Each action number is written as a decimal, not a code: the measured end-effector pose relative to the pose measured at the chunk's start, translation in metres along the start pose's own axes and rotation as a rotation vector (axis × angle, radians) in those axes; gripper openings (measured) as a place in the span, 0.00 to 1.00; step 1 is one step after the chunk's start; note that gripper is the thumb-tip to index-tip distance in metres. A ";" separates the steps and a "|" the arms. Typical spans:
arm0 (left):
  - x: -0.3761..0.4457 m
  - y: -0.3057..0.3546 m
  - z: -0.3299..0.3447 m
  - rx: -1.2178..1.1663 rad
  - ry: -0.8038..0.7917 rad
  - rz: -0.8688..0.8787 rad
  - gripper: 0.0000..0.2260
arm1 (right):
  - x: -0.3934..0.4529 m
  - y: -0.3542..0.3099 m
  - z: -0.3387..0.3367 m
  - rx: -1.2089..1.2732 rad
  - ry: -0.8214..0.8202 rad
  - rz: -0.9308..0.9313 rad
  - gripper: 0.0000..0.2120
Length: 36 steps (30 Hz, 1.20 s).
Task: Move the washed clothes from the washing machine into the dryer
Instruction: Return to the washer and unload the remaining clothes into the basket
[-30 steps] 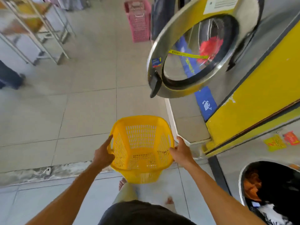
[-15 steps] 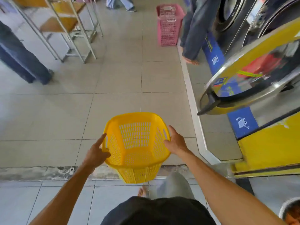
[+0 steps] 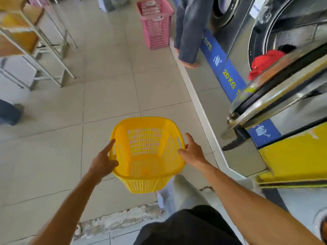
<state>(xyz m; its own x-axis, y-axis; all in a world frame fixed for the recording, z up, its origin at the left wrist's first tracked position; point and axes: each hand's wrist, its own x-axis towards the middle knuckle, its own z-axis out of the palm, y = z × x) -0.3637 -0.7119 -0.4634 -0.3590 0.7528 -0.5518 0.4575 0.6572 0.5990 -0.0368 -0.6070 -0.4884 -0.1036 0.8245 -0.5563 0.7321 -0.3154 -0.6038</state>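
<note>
Open machine door (image 3: 276, 103) runs off the right edge, blurred. It hides part of the red garment (image 3: 263, 63). Bystander (image 3: 192, 27) cropped above the legs.

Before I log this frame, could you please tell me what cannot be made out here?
- Head view: most of the machine drum, hidden by its open door; only a red garment shows.
- Right hand fingers, hidden behind the yellow basket rim.
- Bystander, cut off by the top edge.
</note>
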 end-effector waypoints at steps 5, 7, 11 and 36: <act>0.051 0.051 -0.034 0.011 -0.017 -0.010 0.43 | 0.025 -0.044 -0.027 -0.019 -0.001 -0.001 0.38; 0.070 0.073 -0.047 0.032 -0.029 0.015 0.42 | 0.039 -0.059 -0.040 -0.021 0.022 -0.016 0.38; 0.118 0.113 -0.062 0.052 -0.123 0.070 0.43 | 0.057 -0.076 -0.069 0.042 0.122 0.006 0.39; 0.418 0.447 0.016 0.588 -0.534 0.649 0.30 | 0.210 -0.134 -0.163 0.402 0.654 0.545 0.39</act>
<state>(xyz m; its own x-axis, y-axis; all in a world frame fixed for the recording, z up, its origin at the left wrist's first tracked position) -0.2960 -0.1042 -0.4353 0.4432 0.7472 -0.4953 0.8123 -0.1010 0.5744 -0.0472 -0.3150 -0.4313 0.6729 0.5768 -0.4631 0.2682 -0.7737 -0.5739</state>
